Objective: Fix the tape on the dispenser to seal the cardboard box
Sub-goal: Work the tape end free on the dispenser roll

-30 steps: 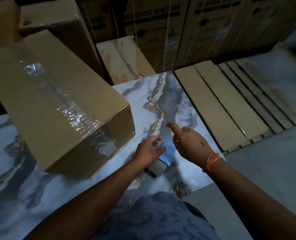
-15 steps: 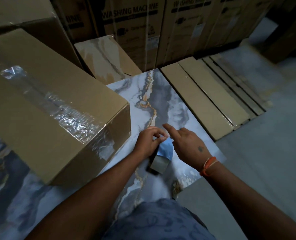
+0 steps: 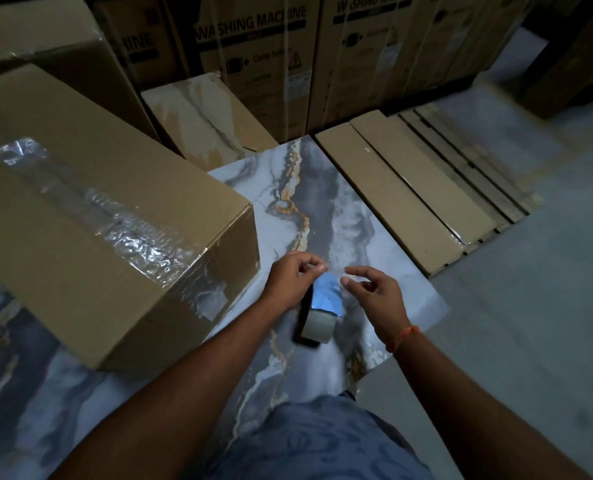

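From the head camera, the person is kneeling over a marble-patterned slab [image 3: 322, 209]. The tape dispenser [image 3: 317, 315], carrying a pale roll under a blue plate, is standing on the slab between both hands. The left hand [image 3: 289, 282] is gripping its upper end, fingers curled around it. The right hand [image 3: 374, 292] is hovering just beside it, loosely open, thumb and forefinger apart, holding nothing clearly visible. The cardboard box [image 3: 90, 216], its top seam covered with wrinkled clear tape, is lying to the left, near the dispenser.
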The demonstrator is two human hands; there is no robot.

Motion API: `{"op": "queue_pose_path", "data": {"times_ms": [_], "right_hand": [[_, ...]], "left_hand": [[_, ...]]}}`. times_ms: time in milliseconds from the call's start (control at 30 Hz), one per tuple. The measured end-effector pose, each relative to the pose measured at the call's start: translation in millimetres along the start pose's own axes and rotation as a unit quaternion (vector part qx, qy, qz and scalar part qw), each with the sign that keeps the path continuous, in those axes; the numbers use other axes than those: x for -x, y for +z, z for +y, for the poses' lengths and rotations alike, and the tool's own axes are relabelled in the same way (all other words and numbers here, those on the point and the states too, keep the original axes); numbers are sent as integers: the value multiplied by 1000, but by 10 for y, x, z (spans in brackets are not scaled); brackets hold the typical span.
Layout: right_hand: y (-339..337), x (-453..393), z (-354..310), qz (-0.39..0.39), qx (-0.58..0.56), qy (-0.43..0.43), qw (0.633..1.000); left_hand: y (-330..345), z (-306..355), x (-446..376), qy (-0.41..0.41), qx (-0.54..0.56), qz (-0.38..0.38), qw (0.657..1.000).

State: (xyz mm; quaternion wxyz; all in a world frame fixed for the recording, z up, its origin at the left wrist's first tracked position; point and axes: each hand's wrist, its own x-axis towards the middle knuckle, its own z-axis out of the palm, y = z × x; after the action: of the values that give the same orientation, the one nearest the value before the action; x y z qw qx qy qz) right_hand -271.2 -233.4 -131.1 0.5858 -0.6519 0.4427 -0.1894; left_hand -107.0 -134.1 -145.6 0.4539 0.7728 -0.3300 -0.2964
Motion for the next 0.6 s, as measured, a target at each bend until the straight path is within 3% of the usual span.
{"op": "queue_pose_path", "data": {"times_ms": [233, 467, 600], "right_hand": [[84, -47, 11, 26, -57, -4, 998], [140, -91, 53, 19, -66, -7, 998], [141, -79, 33, 5, -62, -9, 998]], "left_hand": [[-3, 41, 40, -12, -13, 11, 1000], [18, 75, 118, -87, 58, 59, 993], [22, 79, 119, -145, 139, 21, 979]]}}
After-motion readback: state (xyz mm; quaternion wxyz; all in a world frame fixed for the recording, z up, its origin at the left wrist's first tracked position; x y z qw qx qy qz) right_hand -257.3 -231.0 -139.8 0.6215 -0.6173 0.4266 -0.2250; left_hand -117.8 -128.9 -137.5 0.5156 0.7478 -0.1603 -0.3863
